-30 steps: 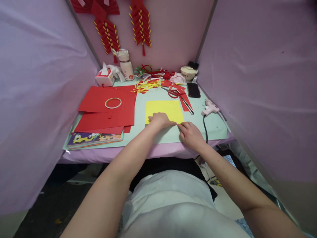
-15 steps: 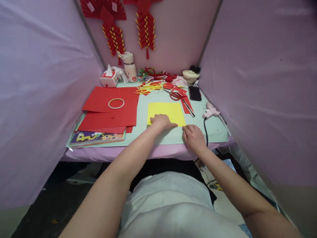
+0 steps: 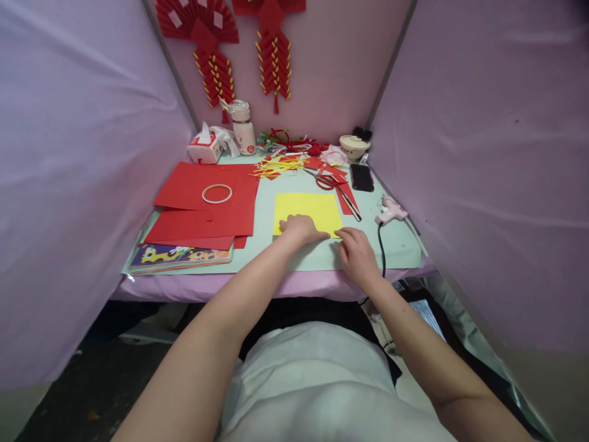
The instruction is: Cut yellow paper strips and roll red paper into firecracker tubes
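A yellow sheet of paper (image 3: 310,207) lies flat on the pale green mat, in front of me. My left hand (image 3: 301,229) rests on its near part, palm down, with the thumb stretched along the near edge toward the right and the fingers apart. At the sheet's near right corner is my right hand (image 3: 356,250), its fingertips touching the edge close to my left thumb. The fingers of my right hand are bent and held together; whether they pinch the paper is too small to tell.
Red sheets (image 3: 202,224) with a white ring (image 3: 216,194) lie left, over a book (image 3: 184,255). Behind are yellow strips (image 3: 278,166), scissors (image 3: 326,182), a bottle (image 3: 243,132), a tissue box (image 3: 205,150) and a lidded bowl (image 3: 354,146). Right are a phone (image 3: 362,177) and a glue gun (image 3: 391,210).
My right hand's fingertips have moved slightly left along the near edge, closer to my left thumb. My left hand stays on the yellow sheet. The camera view has shifted a little.
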`<state>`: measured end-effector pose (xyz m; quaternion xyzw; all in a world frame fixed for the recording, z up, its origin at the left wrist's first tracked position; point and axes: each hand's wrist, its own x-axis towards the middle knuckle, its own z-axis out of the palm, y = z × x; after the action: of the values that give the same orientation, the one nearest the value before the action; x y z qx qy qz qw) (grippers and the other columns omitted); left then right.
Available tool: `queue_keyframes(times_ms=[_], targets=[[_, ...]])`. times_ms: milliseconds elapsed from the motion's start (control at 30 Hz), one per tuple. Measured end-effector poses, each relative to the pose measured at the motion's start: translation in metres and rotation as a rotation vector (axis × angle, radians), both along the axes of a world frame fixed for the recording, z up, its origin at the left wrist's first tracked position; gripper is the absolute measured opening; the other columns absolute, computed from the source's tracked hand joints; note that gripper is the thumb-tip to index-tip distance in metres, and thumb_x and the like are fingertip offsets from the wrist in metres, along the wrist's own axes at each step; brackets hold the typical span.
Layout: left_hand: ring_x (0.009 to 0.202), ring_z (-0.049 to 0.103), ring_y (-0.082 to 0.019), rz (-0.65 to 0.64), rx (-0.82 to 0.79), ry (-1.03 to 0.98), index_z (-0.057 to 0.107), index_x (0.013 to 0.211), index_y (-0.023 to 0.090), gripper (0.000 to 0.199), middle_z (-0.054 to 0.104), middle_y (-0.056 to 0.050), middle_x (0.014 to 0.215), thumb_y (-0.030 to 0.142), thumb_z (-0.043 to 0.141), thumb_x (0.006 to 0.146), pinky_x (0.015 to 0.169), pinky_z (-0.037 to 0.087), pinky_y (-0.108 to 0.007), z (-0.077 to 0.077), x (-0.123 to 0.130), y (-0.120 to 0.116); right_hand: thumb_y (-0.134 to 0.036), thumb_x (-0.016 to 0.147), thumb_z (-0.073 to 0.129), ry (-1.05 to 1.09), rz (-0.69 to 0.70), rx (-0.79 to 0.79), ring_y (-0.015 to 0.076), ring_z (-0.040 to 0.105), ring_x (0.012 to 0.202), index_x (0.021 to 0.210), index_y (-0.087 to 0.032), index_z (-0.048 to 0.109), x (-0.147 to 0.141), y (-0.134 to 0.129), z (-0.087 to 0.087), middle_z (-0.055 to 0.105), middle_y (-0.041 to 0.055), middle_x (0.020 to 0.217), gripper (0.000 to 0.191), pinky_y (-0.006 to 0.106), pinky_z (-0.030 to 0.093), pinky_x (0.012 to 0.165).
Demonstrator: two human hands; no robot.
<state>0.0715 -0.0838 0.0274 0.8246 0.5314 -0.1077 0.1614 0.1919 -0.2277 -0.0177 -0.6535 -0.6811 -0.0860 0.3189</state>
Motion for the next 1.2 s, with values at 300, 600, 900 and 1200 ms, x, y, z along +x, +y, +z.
queue_keyframes(times_ms=[300,600,900,1200], targets=[[0.107,0.064,-0.031,-0.171,-0.014,-0.101,0.071,0.104,0.023,0.052,0.071,-0.01,0.115,0.067,0.063,0.077,0.086,0.049,-0.037,0.015,-0.034,0.0,-0.013,0.09,0.04,-0.023,0.036,-0.05,0.03,0.054,0.113,0.122,-0.012,0.064,-0.011,0.009,-0.027,0.064,0.0177,0.117,0.04,0.048,0.047,0.101],[0.099,0.066,-0.028,-0.175,0.017,-0.144,0.069,0.09,0.022,0.038,0.072,-0.008,0.104,0.058,0.068,0.079,0.077,0.048,-0.035,0.006,-0.037,0.004,-0.015,0.093,0.041,-0.111,0.056,-0.045,0.029,0.052,0.115,0.125,-0.012,0.064,-0.015,0.008,-0.022,0.063,0.0164,0.12,0.04,0.045,0.045,0.105],[0.096,0.066,-0.027,-0.166,0.007,-0.145,0.07,0.093,0.02,0.035,0.072,-0.009,0.104,0.053,0.067,0.082,0.074,0.046,-0.033,0.011,-0.037,0.002,-0.015,0.092,0.043,-0.112,0.075,-0.072,0.0293,0.054,0.113,0.126,-0.008,0.063,-0.022,0.013,-0.024,0.064,0.0171,0.118,0.04,0.043,0.048,0.102],[0.092,0.067,-0.025,-0.178,-0.022,-0.135,0.07,0.094,0.019,0.029,0.072,-0.009,0.102,0.045,0.064,0.085,0.073,0.046,-0.031,0.018,-0.037,0.001,-0.017,0.093,0.043,-0.119,0.055,-0.098,0.0287,0.054,0.11,0.125,-0.009,0.064,-0.024,0.015,-0.021,0.064,0.0168,0.116,0.039,0.042,0.048,0.098]])
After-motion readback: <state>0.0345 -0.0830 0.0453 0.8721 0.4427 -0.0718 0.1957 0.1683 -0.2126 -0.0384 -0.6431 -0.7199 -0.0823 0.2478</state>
